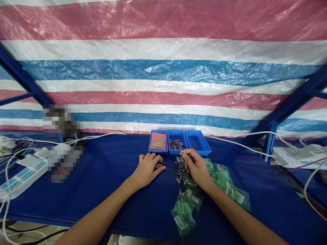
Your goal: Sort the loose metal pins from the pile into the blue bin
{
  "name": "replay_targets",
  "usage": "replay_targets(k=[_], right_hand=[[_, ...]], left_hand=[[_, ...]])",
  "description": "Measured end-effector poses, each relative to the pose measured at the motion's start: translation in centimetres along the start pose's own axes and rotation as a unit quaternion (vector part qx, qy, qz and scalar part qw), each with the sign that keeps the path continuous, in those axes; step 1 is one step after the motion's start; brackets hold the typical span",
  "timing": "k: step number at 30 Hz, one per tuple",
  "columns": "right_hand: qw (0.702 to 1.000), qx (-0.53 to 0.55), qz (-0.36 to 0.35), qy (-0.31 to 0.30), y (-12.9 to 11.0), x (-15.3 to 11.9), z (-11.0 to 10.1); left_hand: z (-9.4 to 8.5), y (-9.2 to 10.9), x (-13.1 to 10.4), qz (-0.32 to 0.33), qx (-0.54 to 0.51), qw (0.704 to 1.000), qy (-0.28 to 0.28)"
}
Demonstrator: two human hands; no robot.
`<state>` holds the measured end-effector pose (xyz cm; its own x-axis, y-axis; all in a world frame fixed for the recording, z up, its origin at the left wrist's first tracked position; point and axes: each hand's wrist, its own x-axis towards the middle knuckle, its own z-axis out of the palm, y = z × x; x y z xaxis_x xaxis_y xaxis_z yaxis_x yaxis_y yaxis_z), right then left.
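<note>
Head: pins [175, 145] in blue tray [175, 134]

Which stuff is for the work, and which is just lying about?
Probably for the work: thin rods by the left hand and right hand, blue trays, greenish plastic packets.
Probably just lying about: left power strip, right power strip, white cables.

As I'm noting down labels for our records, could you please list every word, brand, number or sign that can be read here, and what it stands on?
No text can be read.
Green packets: pale marks, too blurred to tell whether any is print.
Pins: too small to show any marking.
Pink sheet: no legible writing.
Left power strip and right power strip: any print is too small or blurred.
</note>
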<state>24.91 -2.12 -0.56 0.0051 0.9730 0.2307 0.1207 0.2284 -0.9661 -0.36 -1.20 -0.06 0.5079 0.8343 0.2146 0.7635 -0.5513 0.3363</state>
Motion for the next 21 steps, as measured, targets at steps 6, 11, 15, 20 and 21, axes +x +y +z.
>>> replay_targets(k=[6, 11, 15, 20, 21], right_hand=[[1.0, -0.013, 0.007, -0.001, -0.41, -0.14, 0.07], [1.0, -0.005, 0.011, -0.005, -0.19, -0.2, 0.25], [1.0, -0.008, 0.007, -0.004, -0.23, -0.2, 0.27], [1.0, -0.006, 0.004, 0.002, -0.4, -0.19, 0.27], [1.0, -0.005, 0.007, 0.001, -0.4, -0.19, 0.29]], left_hand=[[0.45, 0.44, -0.27, -0.043, 0.012, 0.999, 0.006], [0.28, 0.5, -0.24, -0.036, 0.006, 0.999, 0.0], [0.15, 0.49, -0.2, -0.025, -0.003, 1.0, -0.003], [0.24, 0.18, -0.05, -0.005, -0.016, 1.0, -0.004], [0.26, 0.11, -0.01, -0.001, -0.02, 1.0, -0.005]])
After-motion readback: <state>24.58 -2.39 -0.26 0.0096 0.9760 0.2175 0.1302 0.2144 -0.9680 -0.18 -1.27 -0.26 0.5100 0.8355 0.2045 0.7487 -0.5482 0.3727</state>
